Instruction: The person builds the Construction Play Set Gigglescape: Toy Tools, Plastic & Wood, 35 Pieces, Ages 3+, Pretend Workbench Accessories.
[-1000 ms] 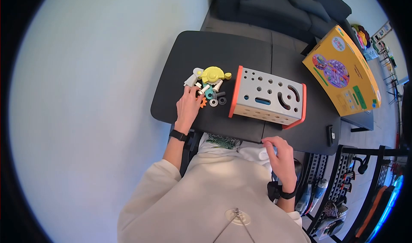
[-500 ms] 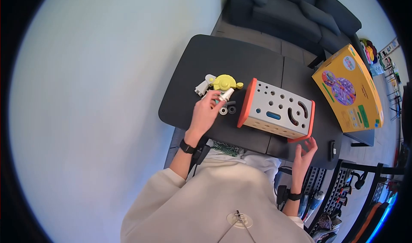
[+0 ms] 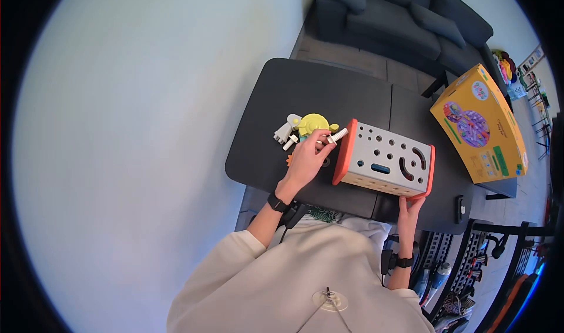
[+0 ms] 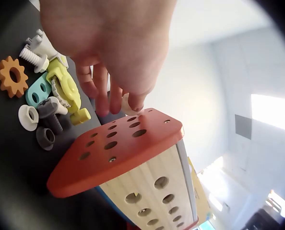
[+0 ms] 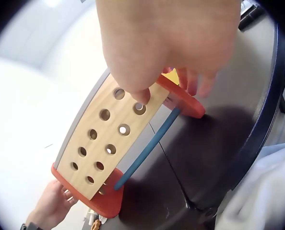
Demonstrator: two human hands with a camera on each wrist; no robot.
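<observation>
My left hand (image 3: 305, 164) pinches a white threaded bolt (image 3: 339, 135) between thumb and fingers, at the upper left corner of a wooden toy toolbox (image 3: 367, 147). In the left wrist view, the bolt's head shows at the fingertips, right at the edge of the red end panel (image 4: 128, 148). My right hand (image 3: 409, 212) grips the toolbox's other end, with its thumb on the holed wooden side (image 5: 97, 129) and its fingers around the red end panel. Left of the toolbox lie an orange gear (image 4: 3, 81), another white bolt (image 4: 33, 58) and a dark screw (image 4: 48, 109).
Also in the pile are a teal holed plate (image 4: 32, 92), a yellow toy piece (image 3: 312, 123), a grey piece (image 3: 283, 134) and a white nut (image 4: 22, 115). A yellow cardboard box (image 3: 499, 139) stands beyond the black table (image 3: 335, 86). A small black object (image 3: 459, 209) lies near the right edge.
The left hand has picked a white bolt from the pile and carried it right to the toolbox. From the table's front edge, the right hand has come to the toolbox's right end.
</observation>
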